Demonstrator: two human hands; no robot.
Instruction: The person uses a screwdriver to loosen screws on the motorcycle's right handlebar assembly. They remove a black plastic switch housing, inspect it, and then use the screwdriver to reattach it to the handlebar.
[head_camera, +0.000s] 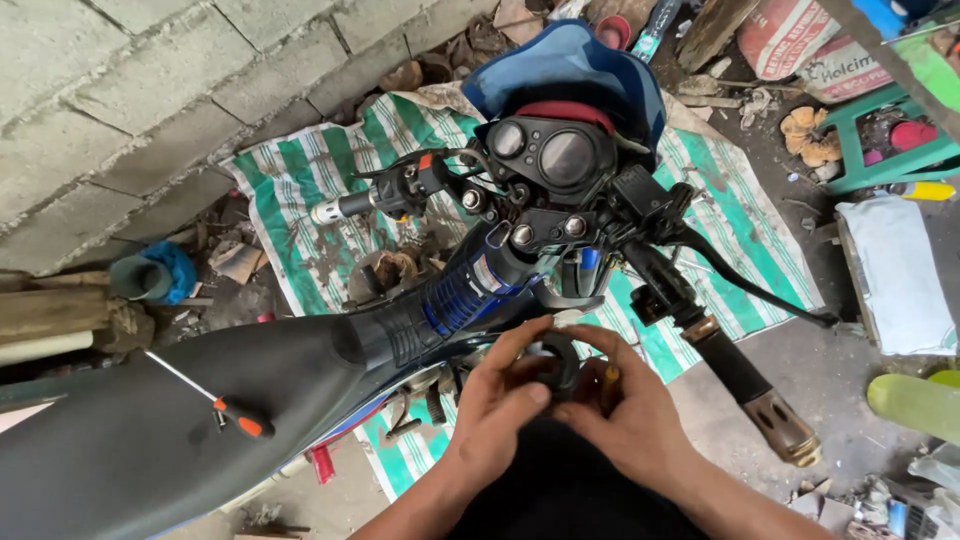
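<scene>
Hands share one black ring-shaped part (557, 362) just below the motorcycle's handlebar (700, 330): left hand (500, 400) and right hand (625, 410) both clamp their grip on it. It could likely slip and drop into the frame or onto the striped tarp (330, 180), as only fingertips pinch it.

We see a green and white striped sheet (330, 190) on the ground. The motorbike's seat (180, 410) is black, and its front cover (570, 70) is blue. The screwdriver (215, 400) has an orange and black handle. A stool (880, 140) is green.
</scene>
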